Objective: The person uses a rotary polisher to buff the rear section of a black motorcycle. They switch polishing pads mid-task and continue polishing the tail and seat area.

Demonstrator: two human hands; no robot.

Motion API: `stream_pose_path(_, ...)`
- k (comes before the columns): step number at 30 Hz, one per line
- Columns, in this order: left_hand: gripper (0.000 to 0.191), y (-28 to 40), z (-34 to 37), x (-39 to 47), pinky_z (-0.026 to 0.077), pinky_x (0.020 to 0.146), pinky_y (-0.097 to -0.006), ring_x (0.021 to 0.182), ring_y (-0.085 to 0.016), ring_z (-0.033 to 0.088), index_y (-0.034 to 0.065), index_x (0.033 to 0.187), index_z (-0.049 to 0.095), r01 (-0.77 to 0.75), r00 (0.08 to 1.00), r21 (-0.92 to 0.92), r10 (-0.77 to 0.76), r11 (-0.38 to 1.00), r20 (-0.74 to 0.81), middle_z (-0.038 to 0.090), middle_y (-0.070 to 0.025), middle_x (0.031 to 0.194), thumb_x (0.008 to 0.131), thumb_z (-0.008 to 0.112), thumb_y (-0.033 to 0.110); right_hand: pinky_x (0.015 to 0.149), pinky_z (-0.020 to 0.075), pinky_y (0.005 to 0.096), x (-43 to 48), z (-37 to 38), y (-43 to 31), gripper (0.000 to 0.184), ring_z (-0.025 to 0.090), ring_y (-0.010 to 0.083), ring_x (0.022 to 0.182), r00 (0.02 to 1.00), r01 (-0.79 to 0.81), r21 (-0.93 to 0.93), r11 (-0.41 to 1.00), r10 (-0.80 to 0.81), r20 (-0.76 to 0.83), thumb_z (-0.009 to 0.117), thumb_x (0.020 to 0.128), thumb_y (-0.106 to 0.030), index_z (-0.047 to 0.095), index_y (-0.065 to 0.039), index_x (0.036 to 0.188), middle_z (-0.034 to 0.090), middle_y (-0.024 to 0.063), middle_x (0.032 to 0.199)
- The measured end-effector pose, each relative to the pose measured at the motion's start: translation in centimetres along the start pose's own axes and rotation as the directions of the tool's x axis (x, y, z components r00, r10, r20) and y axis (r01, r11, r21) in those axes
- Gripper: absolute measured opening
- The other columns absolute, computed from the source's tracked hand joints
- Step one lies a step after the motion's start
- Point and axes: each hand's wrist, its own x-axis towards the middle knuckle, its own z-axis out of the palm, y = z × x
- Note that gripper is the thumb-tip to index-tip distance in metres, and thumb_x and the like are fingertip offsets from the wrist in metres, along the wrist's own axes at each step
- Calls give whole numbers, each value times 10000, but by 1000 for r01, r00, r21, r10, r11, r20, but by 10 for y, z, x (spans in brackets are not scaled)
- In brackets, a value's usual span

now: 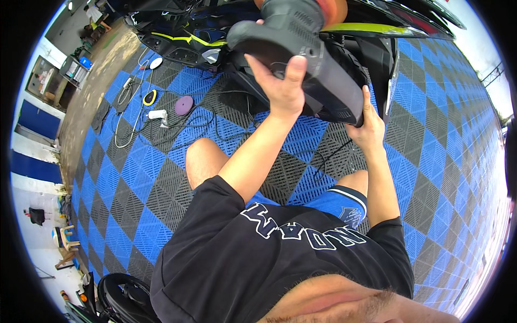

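Note:
Both hands hold a black power polisher up in front of me, its orange foam pad towards the black bodywork of a motorcycle. My left hand is around the polisher's loop handle, with part of the grip hidden behind it. At the rear end of the tool's body, my right hand grips from the side and below. A yellow-green trim strip runs along the motorcycle's tail beside the pad. Whether the pad touches the panel is hard to tell.
Left on the blue and grey tile floor lie a purple pad, a yellow-and-black pad, a white bottle and tangled dark cord. A wheel stands behind me at lower left. Another person is far off.

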Motion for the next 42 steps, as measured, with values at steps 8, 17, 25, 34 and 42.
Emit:
stream_pose_path(8, 660, -15, -117, 37, 495, 1056, -436, 1219, -249, 577, 43, 1513, 396, 62, 981, -108, -80, 992, -179, 550, -124, 1358, 978, 637, 344, 651, 600, 398, 41, 35, -65, 1163, 709, 275, 747, 972, 64, -223, 973, -10, 236, 905, 674, -205, 346, -341, 1685, 610, 83, 902)
stream_pose_path(17, 690, -33, -218, 88, 563, 978, -437, 1157, -270, 641, 22, 1488, 422, 106, 958, -161, -144, 981, -247, 589, -149, 1338, 988, 623, 453, 644, 595, 410, 109, 80, -115, 1151, 697, 278, 709, 926, 182, -324, 928, -50, 375, 907, 681, -198, 356, -363, 1678, 614, 89, 909)
stream_pose_path(25, 1011, -25, -162, 52, 373, 1223, -458, 1459, -292, 432, 24, 1667, 36, 75, 982, 51, -65, 996, -177, 348, -191, 1624, 945, 696, 280, 696, 600, 416, 85, 60, -68, 1124, 711, 286, 797, 962, 152, -319, 936, -66, 266, 843, 597, -81, 441, -206, 1639, 655, 86, 919)
stream_pose_path(34, 1247, -13, -143, 55, 355, 1235, -462, 1477, -308, 407, -29, 1654, 42, 103, 981, -175, -129, 979, -145, 298, -220, 1629, 782, 871, 299, 731, 629, 429, 51, 49, -78, 1108, 764, 380, 914, 974, 135, -346, 929, -61, 217, 896, 732, -107, 310, -31, 1669, 727, 194, 1183)
stream_pose_path(42, 706, -42, -247, 102, 515, 1055, -459, 1246, -282, 611, 35, 1454, 527, 170, 912, -184, -225, 968, -343, 627, -131, 1354, 952, 542, 530, 625, 604, 421, 112, 102, -162, 1125, 723, 304, 736, 915, 149, -400, 904, 27, 402, 898, 706, -199, 353, -322, 1682, 630, 129, 925)
